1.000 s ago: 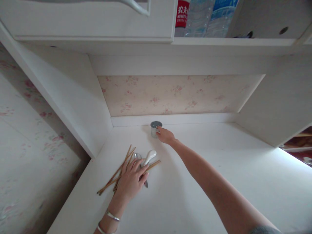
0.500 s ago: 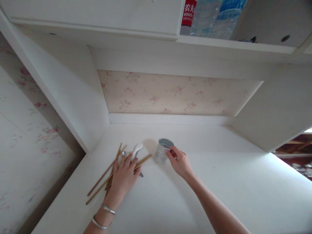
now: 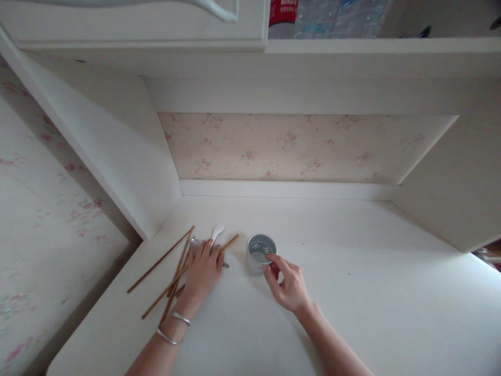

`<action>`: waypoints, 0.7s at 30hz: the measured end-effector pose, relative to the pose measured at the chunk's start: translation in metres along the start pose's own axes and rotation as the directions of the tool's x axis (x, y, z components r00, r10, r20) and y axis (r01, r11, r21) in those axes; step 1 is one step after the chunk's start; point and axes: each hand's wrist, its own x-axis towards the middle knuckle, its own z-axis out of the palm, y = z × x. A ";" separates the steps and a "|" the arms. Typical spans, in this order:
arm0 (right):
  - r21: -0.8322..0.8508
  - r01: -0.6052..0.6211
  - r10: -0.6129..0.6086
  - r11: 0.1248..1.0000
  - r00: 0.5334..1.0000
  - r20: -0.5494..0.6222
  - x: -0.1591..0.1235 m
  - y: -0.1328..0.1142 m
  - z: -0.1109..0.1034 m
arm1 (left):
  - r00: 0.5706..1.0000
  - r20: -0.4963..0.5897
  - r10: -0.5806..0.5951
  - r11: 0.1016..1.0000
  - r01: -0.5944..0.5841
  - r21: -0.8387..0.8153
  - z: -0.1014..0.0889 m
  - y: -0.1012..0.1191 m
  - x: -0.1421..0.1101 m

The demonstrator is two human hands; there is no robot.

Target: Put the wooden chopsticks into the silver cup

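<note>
My left hand (image 3: 203, 271) lies palm down over a loose pile of wooden chopsticks (image 3: 162, 296) and spoons, fingers slightly bent and apart. Past its fingertips show a white spoon (image 3: 217, 230) and the bowl of a metal spoon (image 3: 194, 243). A metal handle end (image 3: 226, 265) pokes out beside the thumb. To the right stands a light grey metal cup (image 3: 254, 267) with small holes, its inside bare. My right hand (image 3: 289, 284) pinches the near right rim of this cup between thumb and fingers. One chopstick (image 3: 158, 261) lies apart at the left.
The white tabletop (image 3: 352, 313) meets a low back ledge (image 3: 282, 188) and white side panels. Overhead hangs a cabinet (image 3: 136, 26) with plastic bottles (image 3: 336, 18) on its open shelf. A flowered wall (image 3: 50, 235) borders the left side.
The view has shifted. The cup tilts so more of its inside shows, with my right hand still at its rim. Under my left hand the chopsticks have spread, one rolling away left.
</note>
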 end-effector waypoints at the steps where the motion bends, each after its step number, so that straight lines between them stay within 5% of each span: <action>1: 0.013 -0.008 0.008 1.000 1.000 0.005 -0.001 0.001 0.000 | 1.000 -0.006 0.001 1.000 -0.001 -0.001 0.001 0.001 0.001; 10: 0.105 -0.056 0.062 0.993 0.997 -0.053 -0.005 0.005 0.000 | 0.998 -0.056 -0.002 0.994 -0.004 -0.113 -0.003 -0.011 0.006; 15: 0.222 -0.211 0.253 0.952 0.951 -0.180 -0.006 0.008 0.000 | 0.983 -0.099 -0.154 0.988 0.154 -0.003 -0.027 -0.085 0.021; 18: 0.320 -0.300 0.383 0.899 0.892 -0.239 -0.002 0.011 0.000 | 0.974 0.113 -0.197 0.978 0.187 0.095 -0.027 -0.135 0.025; 21: 0.434 -0.357 0.486 0.827 0.842 -0.233 0.003 0.015 0.001 | 0.940 0.266 -0.214 0.977 0.208 0.051 -0.020 -0.161 0.024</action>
